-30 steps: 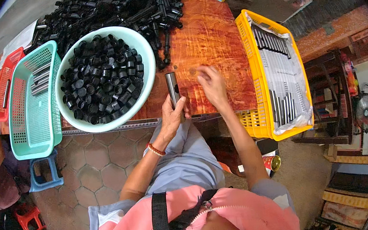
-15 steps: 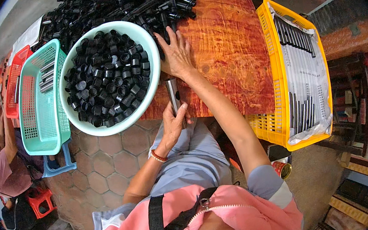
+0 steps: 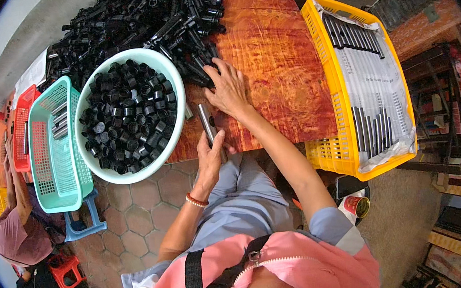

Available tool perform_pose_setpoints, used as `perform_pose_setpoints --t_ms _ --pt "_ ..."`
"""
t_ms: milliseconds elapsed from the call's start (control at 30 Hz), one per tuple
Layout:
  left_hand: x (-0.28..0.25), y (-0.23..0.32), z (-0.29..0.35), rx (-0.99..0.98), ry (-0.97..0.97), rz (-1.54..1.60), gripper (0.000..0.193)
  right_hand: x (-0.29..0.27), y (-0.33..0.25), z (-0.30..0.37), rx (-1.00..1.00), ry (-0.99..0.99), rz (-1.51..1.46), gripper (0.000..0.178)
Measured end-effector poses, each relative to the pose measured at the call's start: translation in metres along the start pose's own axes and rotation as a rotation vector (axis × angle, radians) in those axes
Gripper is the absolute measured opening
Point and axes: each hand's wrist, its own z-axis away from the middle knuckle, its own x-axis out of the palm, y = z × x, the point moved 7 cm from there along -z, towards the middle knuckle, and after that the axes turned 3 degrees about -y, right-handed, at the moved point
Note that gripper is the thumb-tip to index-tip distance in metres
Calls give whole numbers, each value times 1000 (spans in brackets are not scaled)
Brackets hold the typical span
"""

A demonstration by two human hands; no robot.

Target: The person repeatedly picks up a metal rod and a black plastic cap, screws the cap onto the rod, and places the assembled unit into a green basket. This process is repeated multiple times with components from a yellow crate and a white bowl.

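My left hand (image 3: pixel 209 157) is closed around a shiny metal tube (image 3: pixel 206 119), held tilted just off the table's front edge. A dark opening shows in the tube's side. My right hand (image 3: pixel 228 91) reaches over the table, fingers apart, at the near edge of a large pile of black plastic parts (image 3: pixel 129 23). Its fingertips touch or nearly touch the closest parts; nothing shows in its grasp. Left of both hands, a pale green bowl (image 3: pixel 179 101) is filled with short black caps (image 3: pixel 129 119). Another metal piece (image 3: pixel 188 111) partly shows beside the bowl's rim.
A yellow crate (image 3: pixel 346 124) at the right holds rows of metal tubes (image 3: pixel 352 34) on white wrapping. A turquoise basket (image 3: pixel 62 176) with a few tubes and a red basket (image 3: pixel 23 155) stand at the left. Another person (image 3: pixel 20 233) sits at far left by a red stool (image 3: pixel 64 268).
The whole view has shifted, and the pile, bowl and crate sit differently in it. My right hand stays at the pile's edge, with its fingers slightly rearranged. My left hand keeps the tube.
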Motion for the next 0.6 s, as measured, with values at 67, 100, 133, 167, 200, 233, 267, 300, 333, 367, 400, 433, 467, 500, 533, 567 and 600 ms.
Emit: perform_pose_setpoints --t_ms 67,100,133,167,200,233,267,300,333,367,400,433,467,500,533,567,600 --pt "-1 2 -6 5 52 36 24 -9 5 12 23 5 4 53" --pt "-3 3 -9 8 81 56 24 -14 5 18 29 10 4 53" --pt "-6 3 -12 11 109 77 25 -20 6 25 36 15 4 52" --pt "-11 -2 -14 -34 109 89 27 -25 8 32 53 3 31 51" --pt "-10 6 -9 -46 121 80 28 -29 10 41 75 -7 36 52" --pt "-14 5 -10 -2 120 44 29 -34 13 51 79 6 64 53" --pt "-18 4 -12 36 125 7 31 -38 16 59 86 12 86 54" --pt "-19 1 -13 50 122 14 31 -42 21 65 116 4 78 56" --pt "-20 0 -13 64 119 20 32 -47 24 70 145 -3 71 58" --pt "-18 -1 -12 70 112 26 32 -52 29 77 182 -15 66 60" --pt "-17 0 -11 69 115 22 32 -58 29 82 171 -14 15 62" --pt "-16 2 -11 68 119 18 33 -65 28 86 160 -12 -36 65" --pt "-15 2 -10 64 123 15 33 -69 29 91 150 -13 -86 67" --pt "-15 2 -11 72 128 24 32 -72 32 95 145 3 -189 74" --pt "-15 2 -10 70 117 23 33 -78 36 102 156 55 -249 73" --pt "-15 4 -8 79 117 21 35 -83 39 110 166 104 -312 72" --pt "-14 6 -6 88 117 19 36 -89 44 117 174 152 -374 71"
